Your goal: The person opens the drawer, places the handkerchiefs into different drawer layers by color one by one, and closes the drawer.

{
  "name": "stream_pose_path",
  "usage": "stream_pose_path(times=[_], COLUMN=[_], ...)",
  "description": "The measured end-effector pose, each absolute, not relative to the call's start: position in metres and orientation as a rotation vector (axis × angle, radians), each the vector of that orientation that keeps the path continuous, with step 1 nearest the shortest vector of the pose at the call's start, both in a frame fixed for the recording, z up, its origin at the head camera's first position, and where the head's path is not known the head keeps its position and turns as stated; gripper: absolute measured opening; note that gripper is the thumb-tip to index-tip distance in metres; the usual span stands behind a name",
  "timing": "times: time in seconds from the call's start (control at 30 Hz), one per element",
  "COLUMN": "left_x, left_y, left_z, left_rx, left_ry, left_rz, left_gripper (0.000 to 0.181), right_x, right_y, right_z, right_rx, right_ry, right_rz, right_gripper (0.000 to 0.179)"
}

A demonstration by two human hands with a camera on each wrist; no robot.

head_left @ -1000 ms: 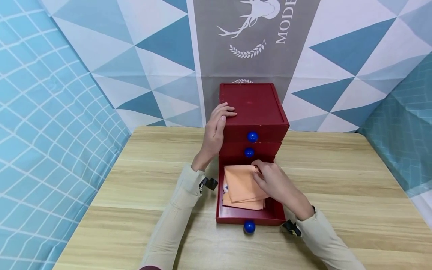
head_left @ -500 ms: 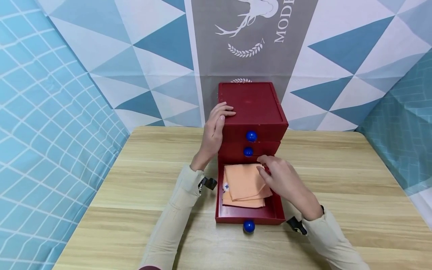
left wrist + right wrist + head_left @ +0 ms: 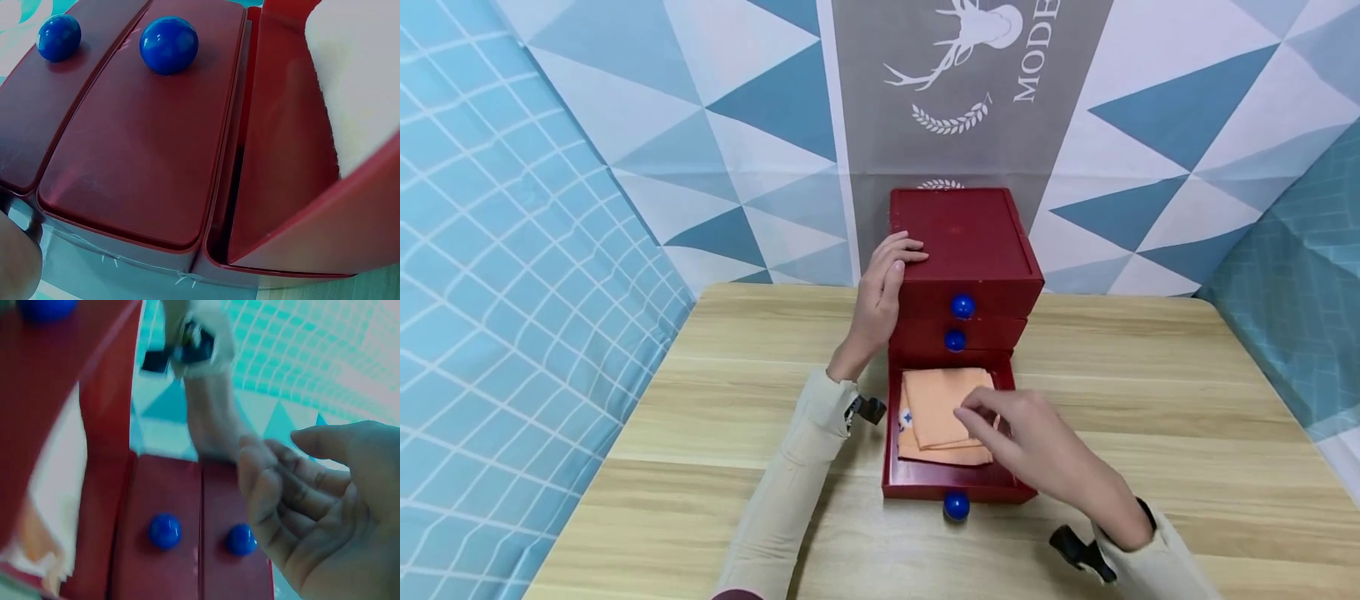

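Note:
A dark red drawer cabinet [image 3: 962, 237] stands on the table against the backdrop. Its bottom drawer [image 3: 917, 490] is pulled out and holds a folded peach cloth [image 3: 943, 408] with a small patch of blue and white pattern at its left. My left hand [image 3: 877, 292] rests against the cabinet's upper left edge, its fingers lying on the top. Over the right side of the drawer hovers my right hand [image 3: 1037, 437], fingers loosely bent and nothing between them, as the right wrist view also shows. In the left wrist view the cloth [image 3: 362, 75] looks whitish.
Blue ball knobs mark the upper drawer [image 3: 963, 306], the middle drawer [image 3: 992, 335] and the front of the pulled-out one. A wood-grain table [image 3: 737, 400] spreads around the cabinet. Patterned cloth backdrops [image 3: 760, 125] hang behind it and at both sides.
My right hand has let go of the cloth's right edge, drawn back to the right, then come nearer over the drawer's front right. The cloth's right side now lies flatter. My left hand keeps its place.

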State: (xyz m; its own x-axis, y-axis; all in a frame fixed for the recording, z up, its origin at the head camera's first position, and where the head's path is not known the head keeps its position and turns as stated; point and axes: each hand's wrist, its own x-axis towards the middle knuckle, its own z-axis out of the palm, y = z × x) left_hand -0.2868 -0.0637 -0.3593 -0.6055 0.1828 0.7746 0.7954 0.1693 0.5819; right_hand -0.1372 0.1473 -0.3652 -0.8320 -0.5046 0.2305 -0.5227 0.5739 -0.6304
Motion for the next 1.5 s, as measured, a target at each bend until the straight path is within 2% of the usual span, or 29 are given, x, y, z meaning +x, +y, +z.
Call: stream_pose_path(times=[0.27, 0.5, 0.9, 1.07, 1.27, 1.43, 1.5], left_x=[-0.311, -0.311, -0.31, -0.295, -0.277, -0.277, -0.286], left_y=[-0.063, -0.065, -0.064, -0.061, -0.063, -0.065, -0.065], left_z=[-0.382, -0.386, -0.385, -0.369, -0.353, -0.352, -0.361], left_rx=[-0.939, -0.923, -0.933, -0.945, -0.917, -0.921, -0.915], left_ry=[-1.876, -1.924, -1.899, -1.897, -1.932, -1.925, -1.927], left_rz=[-1.422, -1.41, -1.421, -1.445, -1.455, -1.454, -1.434], left_gripper=[0.037, 0.039, 0.036, 0.034, 0.034, 0.033, 0.034], right_x=[-0.111, -0.1, -0.084, -0.084, -0.085, -0.084, -0.085], right_y=[0.17, 0.179, 0.171, 0.171, 0.166, 0.159, 0.157], right_z=[-0.393, -0.437, -0.472, -0.48, -0.483, -0.483, -0.482], right_rx=[1.13, 1.03, 0.562, 0.42, 0.317, 0.32, 0.333], right_ry=[-2.888, -2.799, -2.909, -2.782, -2.645, -2.442, -2.371], right_rz=[2.065, 2.806, 2.859, 3.011, 3.214, 3.434, 3.503], right_gripper=[0.034, 0.047, 0.051, 0.053, 0.055, 0.054, 0.053])
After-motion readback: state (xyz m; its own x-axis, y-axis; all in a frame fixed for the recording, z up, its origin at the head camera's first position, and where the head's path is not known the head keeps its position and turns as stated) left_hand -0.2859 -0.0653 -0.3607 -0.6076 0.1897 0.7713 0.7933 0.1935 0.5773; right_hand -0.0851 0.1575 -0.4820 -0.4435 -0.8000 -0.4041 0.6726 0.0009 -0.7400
